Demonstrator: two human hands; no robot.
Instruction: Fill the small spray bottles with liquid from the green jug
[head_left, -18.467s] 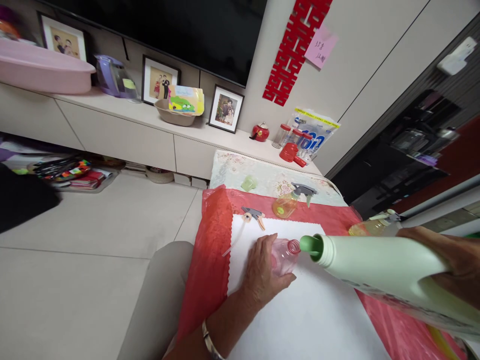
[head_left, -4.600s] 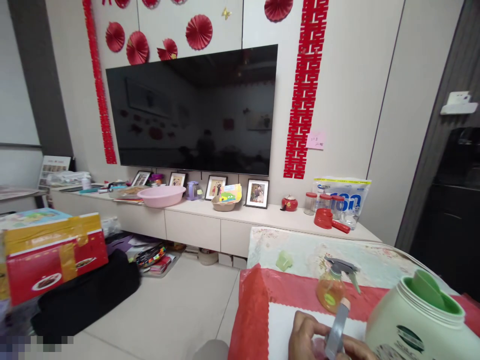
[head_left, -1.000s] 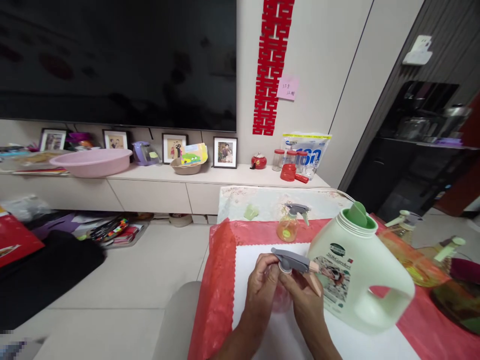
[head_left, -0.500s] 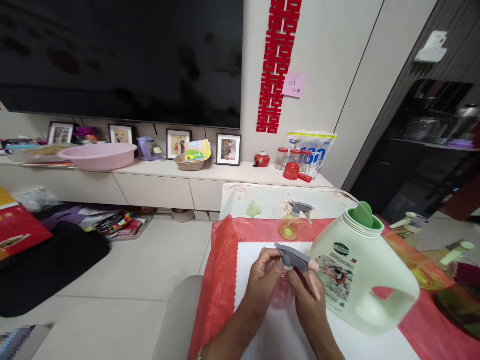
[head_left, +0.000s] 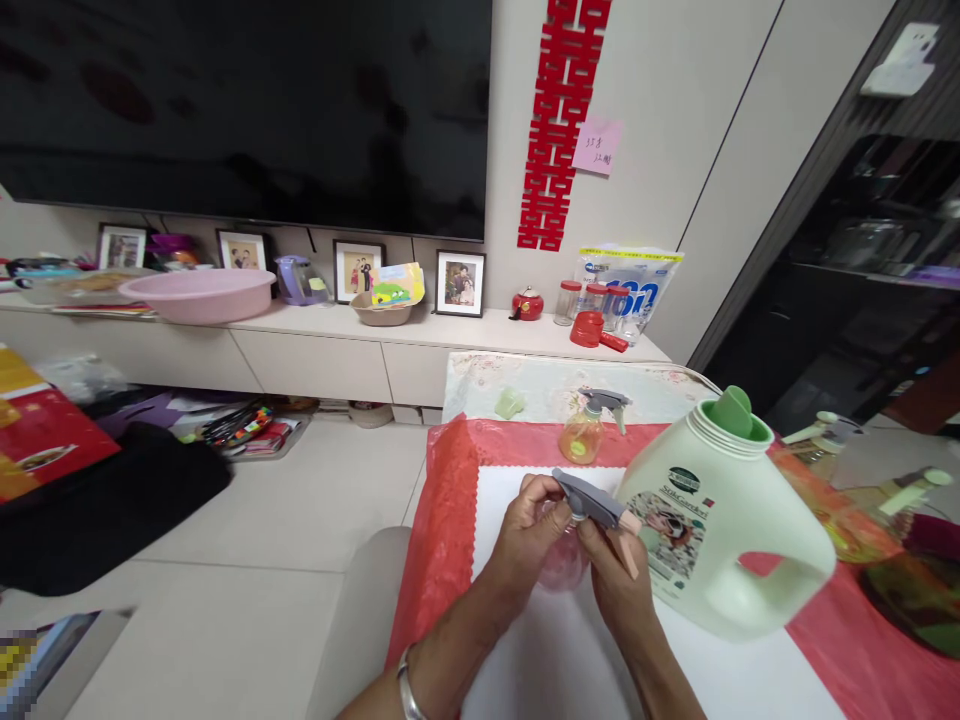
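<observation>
Close above the white sheet (head_left: 517, 640), a clear pink spray bottle (head_left: 564, 570) stands roughly upright between my hands. My left hand (head_left: 525, 540) is closed around its left side and neck. On the other side, the fingers of my right hand (head_left: 619, 585) grip the collar under the grey spray head (head_left: 596, 500), which has a pinkish nozzle and trigger pointing right. My fingers hide most of the neck, so I cannot tell how tightly the head sits. Just to the right stands a big pale-green jug (head_left: 739, 540) with a green cap (head_left: 733, 412) tilted in its mouth.
Behind my hands is a yellowish spray bottle (head_left: 582, 440), with a small green piece (head_left: 509, 403) to its left. More spray bottles (head_left: 821, 450) stand at right, beside a dark round container (head_left: 919, 600). Red plastic (head_left: 442, 520) covers the table. A low cabinet (head_left: 315, 365) runs behind.
The camera view has shifted slightly, so the scene sits a little higher. Both hands keep their hold on the pink bottle and its spray head, with little visible movement.
</observation>
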